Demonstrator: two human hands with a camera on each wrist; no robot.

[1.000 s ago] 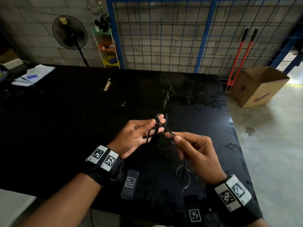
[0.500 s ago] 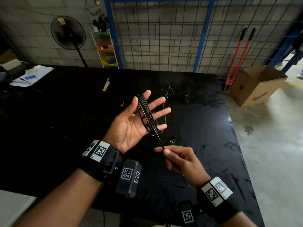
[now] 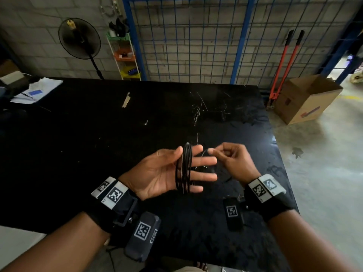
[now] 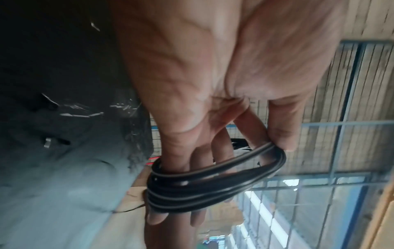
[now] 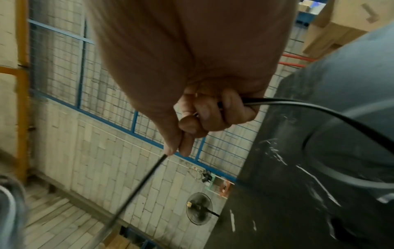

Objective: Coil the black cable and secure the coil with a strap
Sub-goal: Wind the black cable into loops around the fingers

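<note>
The black cable (image 3: 184, 169) is wound in several loops around the straight, spread fingers of my left hand (image 3: 196, 163), palm up above the black table (image 3: 98, 144). In the left wrist view my thumb presses the coil (image 4: 202, 190) against the index finger of the left hand (image 4: 213, 84). Just right of those fingertips, my right hand (image 3: 211, 151) pinches the cable's free run between thumb and forefinger. In the right wrist view the cable (image 5: 138, 185) leaves the pinch of the right hand (image 5: 175, 151) and its tail loops back through the curled fingers. I see no strap.
Thin wire scraps (image 3: 206, 110) lie on the far part of the table. Papers (image 3: 37, 93) sit at its far left corner. Beyond it stand a fan (image 3: 79, 38), a small shelf (image 3: 127, 55), red bolt cutters (image 3: 282, 65) and a cardboard box (image 3: 308, 99) on the floor.
My right hand has risen from below the left palm to beside the left fingertips, carrying the cable with it. The left thumb has come in against the coil.
</note>
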